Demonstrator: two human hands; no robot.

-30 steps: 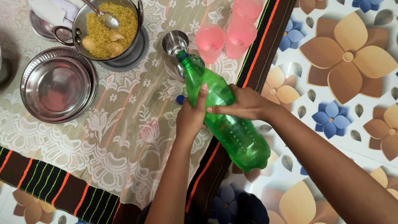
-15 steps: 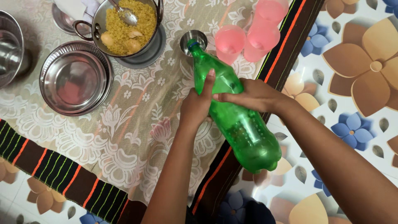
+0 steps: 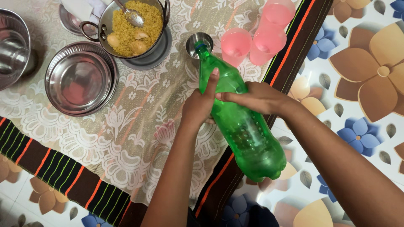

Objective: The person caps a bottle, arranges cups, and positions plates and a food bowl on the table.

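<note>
left hand (image 3: 200, 105) and right hand (image 3: 256, 97) both gripping tilted green bottle (image 3: 240, 122) | bottle mouth touching steel cup (image 3: 197, 43) rim | pink glasses (image 3: 235, 45) crowding just beside | bottle base overhanging cloth edge (image 3: 223, 168) | steel bowl (image 3: 80, 79) well apart leftward

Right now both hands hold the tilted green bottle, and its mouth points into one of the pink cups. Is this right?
Not quite. In the head view the left hand and right hand do hold the tilted green bottle, but its mouth is over the small steel cup, not a pink one. The pink cups stand just beside it.
</note>
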